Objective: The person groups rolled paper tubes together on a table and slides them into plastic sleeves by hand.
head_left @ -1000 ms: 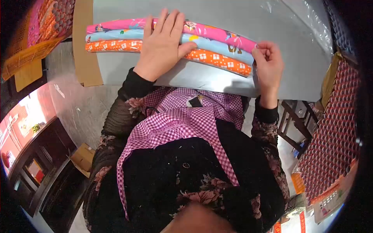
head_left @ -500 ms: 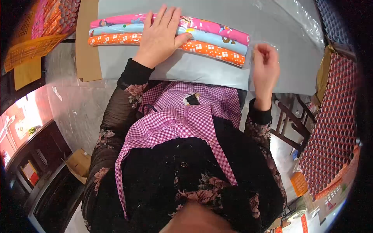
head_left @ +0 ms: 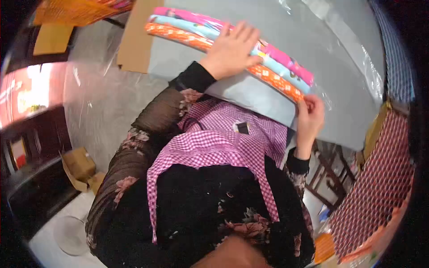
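Note:
Three rolls of wrapping paper lie side by side on the grey-covered table (head_left: 339, 117): a pink roll (head_left: 286, 57), a light blue roll (head_left: 282, 69) and an orange roll (head_left: 277, 81) with white gift prints. Shiny clear film shows around them. My left hand (head_left: 233, 51) rests flat across the middle of the rolls, fingers spread. At the right end of the orange roll is my right hand (head_left: 311, 115), its thumb and fingers pinched together. What it pinches is hidden; clear film shows beside it.
A brown cardboard piece (head_left: 134, 49) lies at the table's left edge. Many stacked red-patterned rolls (head_left: 371, 183) stand on the right, with blue ones (head_left: 395, 53) above. An open cardboard box (head_left: 80, 165) sits on the floor at left, near dark wooden furniture (head_left: 38, 134).
The view has turned, so the rolls slope more down to the right. My right hand has come in against the orange roll's end. My left hand stays flat on the rolls.

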Motion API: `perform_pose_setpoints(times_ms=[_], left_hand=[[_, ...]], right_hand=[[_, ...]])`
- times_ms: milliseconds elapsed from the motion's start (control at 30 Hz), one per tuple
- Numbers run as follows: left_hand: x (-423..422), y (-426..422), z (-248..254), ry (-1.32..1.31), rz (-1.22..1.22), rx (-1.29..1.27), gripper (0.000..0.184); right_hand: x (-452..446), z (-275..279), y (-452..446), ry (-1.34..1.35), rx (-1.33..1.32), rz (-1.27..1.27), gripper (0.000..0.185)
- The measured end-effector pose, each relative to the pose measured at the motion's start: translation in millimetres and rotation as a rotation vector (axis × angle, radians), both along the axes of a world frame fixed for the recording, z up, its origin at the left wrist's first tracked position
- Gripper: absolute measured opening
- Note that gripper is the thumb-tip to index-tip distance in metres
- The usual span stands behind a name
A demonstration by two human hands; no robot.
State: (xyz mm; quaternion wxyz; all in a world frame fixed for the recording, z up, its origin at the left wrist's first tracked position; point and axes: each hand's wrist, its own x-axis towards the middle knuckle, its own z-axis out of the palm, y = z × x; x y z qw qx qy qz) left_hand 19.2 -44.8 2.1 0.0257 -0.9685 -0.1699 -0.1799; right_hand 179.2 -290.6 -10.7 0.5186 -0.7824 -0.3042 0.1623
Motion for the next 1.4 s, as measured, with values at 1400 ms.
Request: perform_pose_setpoints(times_ms=[1400], left_hand=[[-9.3,-7.9,6.2,-0.167,-0.011,-0.049,0.066]], right_hand=[[15.8,35.1,9.0,-0.496,-0.568,0.224,0.033]])
